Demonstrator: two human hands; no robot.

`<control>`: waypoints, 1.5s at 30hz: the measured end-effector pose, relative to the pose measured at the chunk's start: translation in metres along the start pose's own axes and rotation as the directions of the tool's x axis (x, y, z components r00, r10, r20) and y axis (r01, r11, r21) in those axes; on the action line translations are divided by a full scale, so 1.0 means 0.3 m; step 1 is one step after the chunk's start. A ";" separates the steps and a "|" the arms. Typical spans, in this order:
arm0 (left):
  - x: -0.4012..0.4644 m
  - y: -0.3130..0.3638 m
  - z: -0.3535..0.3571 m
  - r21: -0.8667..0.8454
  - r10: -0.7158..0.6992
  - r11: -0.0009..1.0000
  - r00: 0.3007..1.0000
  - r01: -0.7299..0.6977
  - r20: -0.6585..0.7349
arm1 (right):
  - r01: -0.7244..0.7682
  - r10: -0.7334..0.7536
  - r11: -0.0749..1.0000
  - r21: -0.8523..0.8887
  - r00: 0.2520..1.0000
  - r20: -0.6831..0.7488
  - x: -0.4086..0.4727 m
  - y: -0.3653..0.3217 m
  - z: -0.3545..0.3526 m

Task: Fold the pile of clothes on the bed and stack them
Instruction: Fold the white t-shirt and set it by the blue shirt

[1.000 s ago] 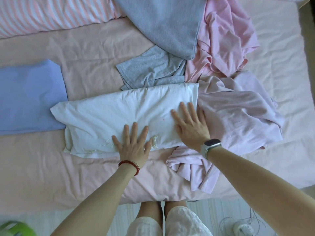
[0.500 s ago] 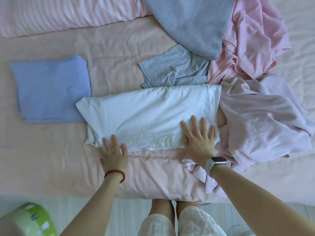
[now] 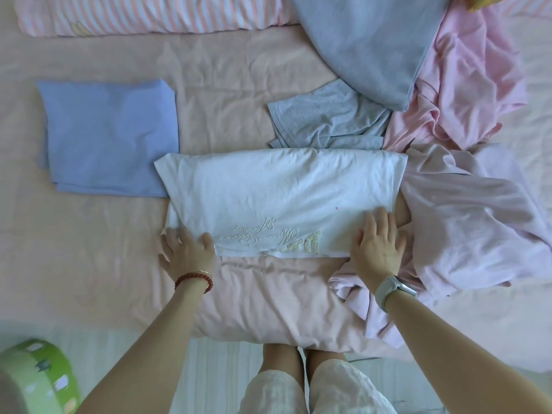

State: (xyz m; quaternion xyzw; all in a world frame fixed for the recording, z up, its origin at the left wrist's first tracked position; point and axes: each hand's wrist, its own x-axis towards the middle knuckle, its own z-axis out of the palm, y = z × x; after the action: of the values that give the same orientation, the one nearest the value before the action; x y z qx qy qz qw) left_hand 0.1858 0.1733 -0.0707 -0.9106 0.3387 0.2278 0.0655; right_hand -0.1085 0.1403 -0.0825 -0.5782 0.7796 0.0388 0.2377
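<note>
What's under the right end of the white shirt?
The white shirt overlaps the lilac garment there, under the right hand. Anything deeper is covered.

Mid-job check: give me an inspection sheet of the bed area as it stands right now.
Surface: pink bed sheet, wrinkled.
Job's things: white shirt folded into a long band, embroidered script facing up; folded blue garment at its left end; unfolded grey garment, pink garment and lilac garment piled to the right.
Clutter: large grey-blue cloth over the pile; striped bedding at the far edge.
Grippers: left hand grips the shirt's near left corner; right hand lies flat on its right end.
Cables: nothing seen.
Surroundings: green round object on the floor.
</note>
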 end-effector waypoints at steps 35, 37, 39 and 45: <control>-0.141 0.268 -0.040 -0.650 0.494 0.724 0.832 -0.232 0.253 | 0.098 -0.025 0.680 0.727 0.994 -0.111 -0.015 -0.217 -0.225; -0.098 0.213 -0.138 -0.779 0.343 0.619 0.860 0.095 0.377 | 0.200 -0.166 0.705 0.680 0.979 -0.116 -0.060 -0.325 -0.243; -0.043 0.131 -0.219 -0.830 0.283 0.457 0.832 0.320 0.477 | 0.288 -0.291 0.724 0.627 0.951 -0.101 -0.102 -0.452 -0.239; 0.113 -0.067 -0.289 -0.826 0.202 0.151 0.800 0.544 0.564 | 0.294 -0.555 0.650 0.700 0.813 0.174 -0.185 -0.774 -0.104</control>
State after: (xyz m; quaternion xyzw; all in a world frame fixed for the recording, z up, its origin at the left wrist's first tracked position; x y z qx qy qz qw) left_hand 0.2535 0.1449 -0.0100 -0.6547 -0.0385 0.6337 -0.4103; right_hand 0.1071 0.1026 0.0178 -0.6110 0.5223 -0.1799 0.5670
